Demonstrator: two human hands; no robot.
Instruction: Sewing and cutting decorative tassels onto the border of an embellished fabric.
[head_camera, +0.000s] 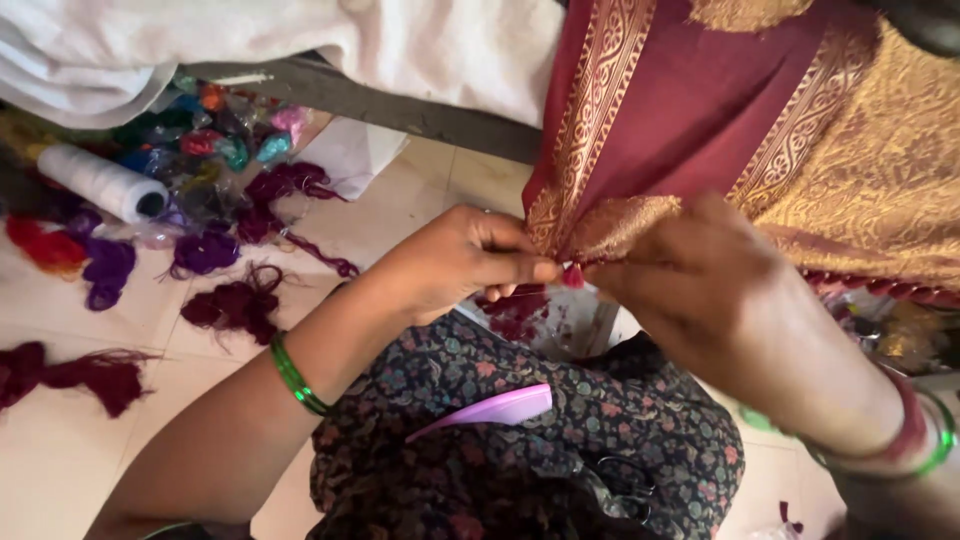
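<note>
At centre of the head view, the left hand (455, 262) and the right hand (700, 285) met at the lower edge of a maroon cloth with gold woven borders (680, 110), which hung down from above so that its hem fell within easy reach over the lap. Left fingers were pinched shut on the gathered hem; the right hand was clenched over the same spot, apparently gripping the cloth or a thread, though its fingertips were hidden. A small red tassel (572, 277) showed between the two hands, touching the hem, and a row of like tassels (880, 285) ran along the edge to the right. A lilac comb (490, 408) lay across the dark floral fabric of the lap (560, 450), near at hand, with what looked like dark scissors (620, 478) just beside it. Green bangles (296, 376) ringed the left wrist. Beyond, the pale tiled floor (60, 440) carried scattered maroon and purple thread bundles (235, 300), a white thread spool (100, 182) and a heap of coloured skeins in clear wrap (215, 135). White cloth (300, 45) draped overhead at upper left.
</note>
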